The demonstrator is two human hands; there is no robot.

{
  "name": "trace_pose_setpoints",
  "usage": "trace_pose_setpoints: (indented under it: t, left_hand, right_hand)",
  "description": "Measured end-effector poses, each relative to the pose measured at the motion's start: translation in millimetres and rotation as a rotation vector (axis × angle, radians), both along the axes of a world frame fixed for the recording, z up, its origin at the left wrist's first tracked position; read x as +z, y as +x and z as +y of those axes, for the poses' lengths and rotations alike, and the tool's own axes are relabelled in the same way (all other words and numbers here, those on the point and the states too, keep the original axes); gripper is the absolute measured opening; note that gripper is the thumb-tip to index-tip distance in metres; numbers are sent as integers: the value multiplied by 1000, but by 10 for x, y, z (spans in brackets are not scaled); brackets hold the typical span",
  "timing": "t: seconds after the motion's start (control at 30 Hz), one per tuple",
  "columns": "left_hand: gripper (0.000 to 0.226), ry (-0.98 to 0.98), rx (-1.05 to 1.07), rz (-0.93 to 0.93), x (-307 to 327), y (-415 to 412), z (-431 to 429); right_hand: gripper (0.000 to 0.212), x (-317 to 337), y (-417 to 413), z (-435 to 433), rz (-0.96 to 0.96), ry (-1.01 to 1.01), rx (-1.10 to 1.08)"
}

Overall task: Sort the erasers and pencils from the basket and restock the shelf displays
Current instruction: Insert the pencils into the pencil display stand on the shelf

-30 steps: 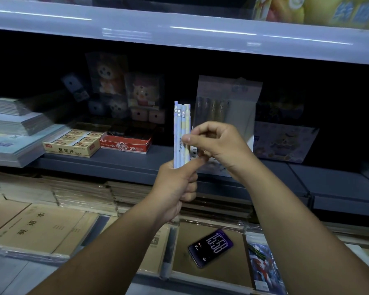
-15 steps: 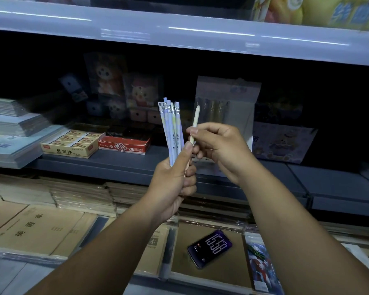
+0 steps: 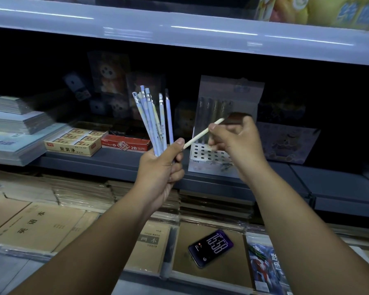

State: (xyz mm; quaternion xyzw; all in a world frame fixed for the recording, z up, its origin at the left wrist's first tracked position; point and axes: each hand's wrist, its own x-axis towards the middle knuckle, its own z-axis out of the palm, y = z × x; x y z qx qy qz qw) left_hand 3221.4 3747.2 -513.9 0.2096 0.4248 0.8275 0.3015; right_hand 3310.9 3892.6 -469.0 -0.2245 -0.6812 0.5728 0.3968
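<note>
The left hand (image 3: 160, 169) grips a bundle of pale blue pencils (image 3: 151, 120), fingers curled round their lower ends. The pencils fan upward with the eraser ends on top, just left of the white pencil stand (image 3: 202, 155) on the grey shelf (image 3: 115, 160). The right hand (image 3: 232, 137) is in front of the stand and pinches a single cream pencil (image 3: 200, 134), which slants down to the left. The pencil's lower tip lies just beside the left thumb; whether they touch I cannot tell. The hands themselves are apart.

Well to the left of the stand, on the same shelf, sits an open yellow box of erasers (image 3: 73, 141). A red box marked 2B (image 3: 126, 144) sits between it and the stand. Below the stand a phone (image 3: 211, 248) lies face up on brown notebooks (image 3: 36, 224), which spread out to the left.
</note>
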Motion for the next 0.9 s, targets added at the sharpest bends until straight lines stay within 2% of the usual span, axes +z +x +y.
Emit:
trace_pose_setpoints:
  t: [0.1, 0.17, 0.23, 0.3, 0.4, 0.5, 0.63, 0.7, 0.8, 0.9]
  left_hand:
    - [23, -16, 36, 2, -10, -41, -22]
    - [23, -24, 37, 4, -11, -52, -36]
    - [22, -27, 24, 0, -10, -55, -47]
    - [23, -28, 13, -8, -2, -51, -54]
    - [21, -6, 20, -27, 6, -51, -51]
    - [22, 0, 50, -44, -4, -69, -52]
    - [23, -51, 7, -1, -39, -65, -57]
    - [24, -67, -10, 14, -56, -48, -44]
    - [24, -74, -23, 15, -74, -21, -15]
    - [24, -87, -39, 32, -89, -12, 1]
  right_hand:
    - [46, -71, 29, 80, -228, 520, -219]
    - [31, -82, 54, 102, -216, 789, -191]
    - [17, -87, 62, 116, -216, 952, -106]
    - [13, -115, 54, 136, -232, 1029, -46]
    - [13, -174, 55, 187, -188, 955, -36]
    - [10, -202, 85, 228, -95, 803, -152]
    - [9, -127, 101, 172, 43, 399, -187]
    - [5, -89, 87, 148, 88, 266, -173]
    - [4, -79, 49, 133, 92, 184, -165]
    - [6, -108, -3, 106, 53, 182, -158]
